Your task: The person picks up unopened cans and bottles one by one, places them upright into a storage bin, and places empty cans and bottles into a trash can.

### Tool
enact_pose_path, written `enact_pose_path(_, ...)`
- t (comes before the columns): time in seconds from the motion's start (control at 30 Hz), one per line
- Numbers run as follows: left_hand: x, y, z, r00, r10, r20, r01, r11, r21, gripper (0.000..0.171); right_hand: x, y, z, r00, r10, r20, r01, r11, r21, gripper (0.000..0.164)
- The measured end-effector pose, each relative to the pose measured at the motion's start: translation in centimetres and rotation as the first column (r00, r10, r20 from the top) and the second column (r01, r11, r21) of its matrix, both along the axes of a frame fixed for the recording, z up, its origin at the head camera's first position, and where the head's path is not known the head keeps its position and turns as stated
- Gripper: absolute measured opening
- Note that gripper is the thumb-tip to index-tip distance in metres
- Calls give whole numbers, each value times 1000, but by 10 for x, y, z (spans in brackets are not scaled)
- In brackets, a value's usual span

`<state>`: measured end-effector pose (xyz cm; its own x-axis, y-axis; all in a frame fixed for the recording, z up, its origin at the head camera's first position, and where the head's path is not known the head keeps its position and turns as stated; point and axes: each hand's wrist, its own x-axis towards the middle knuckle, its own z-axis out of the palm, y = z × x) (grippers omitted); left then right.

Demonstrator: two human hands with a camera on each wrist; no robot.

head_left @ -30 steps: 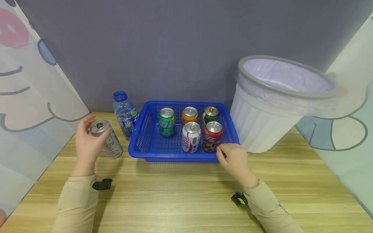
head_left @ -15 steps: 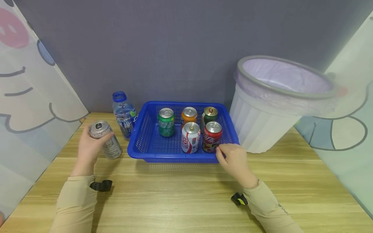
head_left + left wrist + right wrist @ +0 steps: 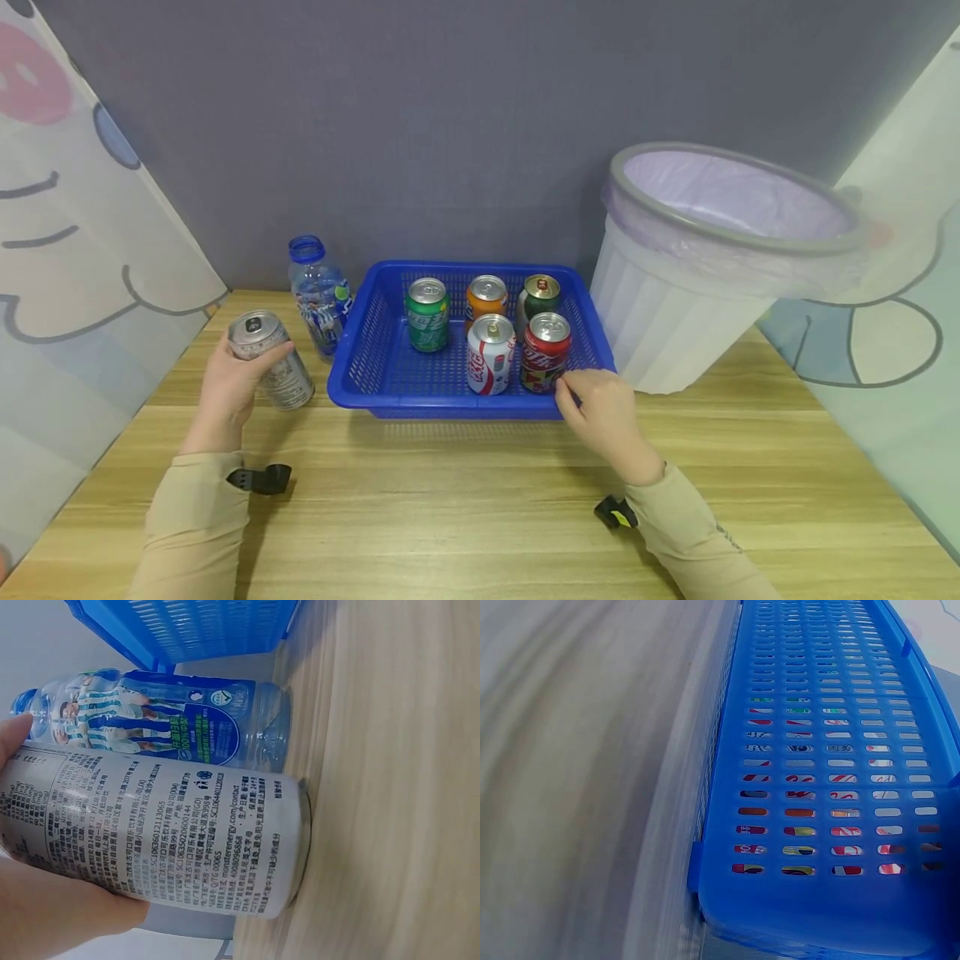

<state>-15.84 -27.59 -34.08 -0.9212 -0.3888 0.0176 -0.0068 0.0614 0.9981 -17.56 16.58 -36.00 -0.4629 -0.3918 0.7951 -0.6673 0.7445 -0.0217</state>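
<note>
My left hand grips a tall, pale silver drink can, thumb on its near side; in the left wrist view, small print covers the can. The can stands a little tilted, its base low by the wooden table. Just behind it is a clear plastic bottle with a blue neck and no cap. At the front right corner of the blue basket, my right hand holds the rim with curled fingers, close beside a red can. The right wrist view shows only the basket's slotted wall.
In the basket stand a green can, an orange can, a white and red can and a dark green can. A white bin with a purple liner leans at the right. A grey panel rises behind.
The left hand's fingers have closed around the silver can, the raised fingers dropping behind it. The right hand and the basket have stayed in place.
</note>
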Motion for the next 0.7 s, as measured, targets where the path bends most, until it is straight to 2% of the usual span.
enact_pose_path(0.2,-1,0,-2,1000,2,-17,-1,1000,12,47,0,0,0,1000,-1,0,1,1000,1,35)
enact_pose_path(0.43,-2,3,-2,1000,14,15,-14,1000,23,48,0,0,0,1000,-6,2,6,1000,7,34)
enact_pose_path(0.7,-3,9,1,995,97,26,-99,990,100,54,1,0,0,1000,-8,6,8,1000,16,34)
